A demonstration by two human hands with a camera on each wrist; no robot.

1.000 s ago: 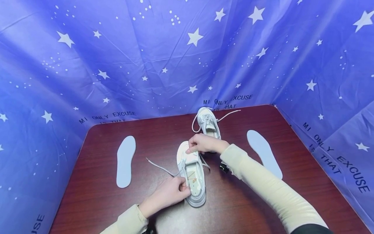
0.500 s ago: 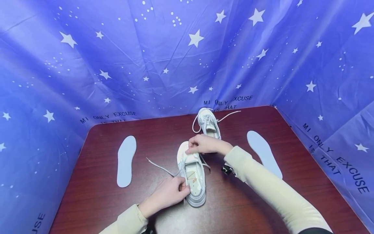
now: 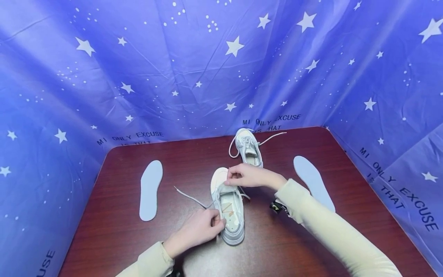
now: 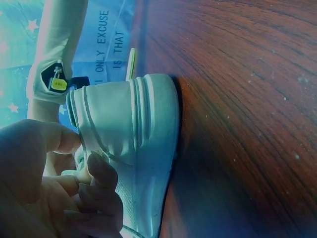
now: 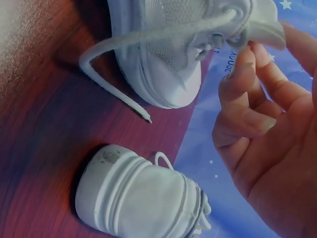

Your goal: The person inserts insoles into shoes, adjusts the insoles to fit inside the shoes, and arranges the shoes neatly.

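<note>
A white lace-up sneaker (image 3: 232, 236) stands upright mid-table, toe pointing away, a pale patterned footbed (image 3: 231, 217) visible inside. My left hand (image 3: 202, 227) pinches the side of its collar near the heel, with thumb and fingers at the edge in the left wrist view. Over the front of the shoe, my right hand (image 3: 247, 176) pinches the tongue (image 5: 267, 27) by its upper edge and holds it raised. A loosened lace (image 3: 190, 197) trails off to the left. Behind the right hand stands the second white sneaker (image 3: 245, 138), its laces spread on the table.
One white insole (image 3: 150, 192) lies on the left of the reddish-brown wooden table (image 3: 114, 215). Another insole (image 3: 309, 173) lies on the right, partly behind the right sleeve (image 3: 322, 219). A blue star-printed curtain (image 3: 194, 57) hangs around the table's back and sides.
My right hand has shifted slightly right and towards me, drawing the tongue up and back. My left hand keeps its grip on the collar, and the shoe has stayed in place.
</note>
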